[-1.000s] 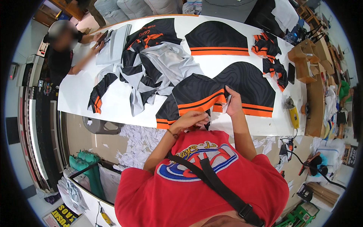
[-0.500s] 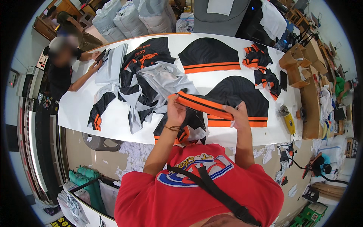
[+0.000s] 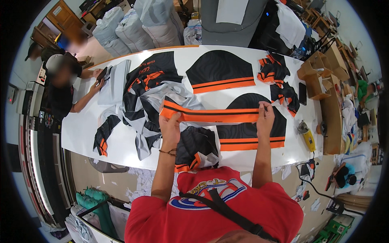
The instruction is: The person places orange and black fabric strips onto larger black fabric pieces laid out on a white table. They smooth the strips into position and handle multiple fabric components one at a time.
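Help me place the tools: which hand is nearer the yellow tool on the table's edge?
Right. The right hand grips the strip's end toward the yellow tool; the left hand grips the far end.

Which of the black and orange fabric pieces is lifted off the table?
The long orange strip with a black line, stretched between the left hand and right hand. The dome-shaped black panels lie flat on the white table.
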Motion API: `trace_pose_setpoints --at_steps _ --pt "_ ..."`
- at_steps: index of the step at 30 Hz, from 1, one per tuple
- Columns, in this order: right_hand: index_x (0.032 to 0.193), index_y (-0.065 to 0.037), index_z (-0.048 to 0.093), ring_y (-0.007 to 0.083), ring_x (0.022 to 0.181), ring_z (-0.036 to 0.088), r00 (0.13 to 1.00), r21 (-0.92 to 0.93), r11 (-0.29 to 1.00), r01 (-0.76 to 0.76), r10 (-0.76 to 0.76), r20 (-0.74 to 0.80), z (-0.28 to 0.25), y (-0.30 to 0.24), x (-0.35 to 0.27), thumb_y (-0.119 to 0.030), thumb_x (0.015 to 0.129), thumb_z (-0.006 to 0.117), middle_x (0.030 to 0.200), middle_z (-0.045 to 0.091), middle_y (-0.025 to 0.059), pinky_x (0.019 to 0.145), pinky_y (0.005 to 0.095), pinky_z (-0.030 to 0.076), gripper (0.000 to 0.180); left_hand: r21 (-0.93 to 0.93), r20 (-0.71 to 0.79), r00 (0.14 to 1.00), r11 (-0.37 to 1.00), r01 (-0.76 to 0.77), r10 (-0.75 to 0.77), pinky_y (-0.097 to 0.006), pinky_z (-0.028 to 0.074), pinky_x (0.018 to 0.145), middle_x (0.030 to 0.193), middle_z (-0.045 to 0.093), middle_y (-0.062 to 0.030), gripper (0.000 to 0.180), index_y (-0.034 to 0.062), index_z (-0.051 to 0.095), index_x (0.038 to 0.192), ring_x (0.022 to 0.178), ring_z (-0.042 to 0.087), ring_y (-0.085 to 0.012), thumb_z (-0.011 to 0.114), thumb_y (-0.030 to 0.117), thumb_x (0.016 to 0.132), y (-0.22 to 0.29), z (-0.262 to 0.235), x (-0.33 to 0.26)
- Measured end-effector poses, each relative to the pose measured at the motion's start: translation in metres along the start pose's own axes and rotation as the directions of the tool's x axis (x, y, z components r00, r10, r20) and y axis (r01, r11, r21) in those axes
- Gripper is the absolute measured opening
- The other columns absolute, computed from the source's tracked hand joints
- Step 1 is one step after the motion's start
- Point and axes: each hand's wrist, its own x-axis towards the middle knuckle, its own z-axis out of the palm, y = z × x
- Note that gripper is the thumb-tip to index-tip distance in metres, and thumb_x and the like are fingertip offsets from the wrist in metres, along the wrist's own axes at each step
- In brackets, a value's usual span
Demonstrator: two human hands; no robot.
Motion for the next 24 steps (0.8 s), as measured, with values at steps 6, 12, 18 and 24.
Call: trace_pose_setpoints --at_steps 6,12,18,24 --pt "0.104 0.001 0.064 0.0042 0.067 0.054 0.997 0.089 0.993 0.082 -0.080 -0.020 0.032 0.022 0.114 -0.017 0.099 0.063 0.080 0.061 -0.0002 0.047 0.0240 0.048 0.019 0.510 0.143 0.988 0.852 -0.118 0.051 -0.021 0.048 0.073 0.094 0.064 0.0001 0.045 0.0034 0.061 0.133 0.083 0.057 -0.0058 0.062 -0.002 0.089 -0.021 0.013 0.112" --pt "0.110 0.000 0.066 0.0100 0.082 0.063 0.992 0.252 0.966 0.052 -0.080 0.100 0.082 0.026 0.240 -0.010 0.092 0.070 0.095 0.066 0.0030 0.063 0.0262 0.056 0.021 0.595 0.243 0.961 0.762 -0.257 0.134 -0.019 0.040 0.064 0.079 0.057 0.0057 0.035 -0.0017 0.066 0.126 0.071 0.047 -0.0032 0.064 0.019 0.098 -0.042 0.056 0.242" --pt "0.110 -0.002 0.065 0.0105 0.081 0.066 0.969 0.407 0.906 0.117 -0.194 0.154 0.078 0.021 0.299 -0.008 0.092 0.071 0.099 0.069 0.0033 0.064 0.0241 0.054 0.020 0.441 0.225 0.950 0.847 -0.297 0.216 -0.018 0.036 0.061 0.078 0.053 0.0100 0.030 -0.0003 0.069 0.123 0.068 0.041 -0.0018 0.065 0.017 0.098 -0.053 0.069 0.268" --pt "0.106 -0.001 0.066 0.0094 0.082 0.066 0.975 0.126 0.992 0.027 -0.054 0.215 0.077 0.099 0.302 -0.009 0.092 0.071 0.096 0.070 0.0022 0.063 0.0232 0.056 0.017 0.622 0.090 0.996 0.781 -0.060 0.005 -0.018 0.042 0.064 0.075 0.063 0.0049 0.021 0.0037 0.075 0.112 0.068 0.050 -0.0014 0.067 0.009 0.094 -0.130 0.022 0.259"
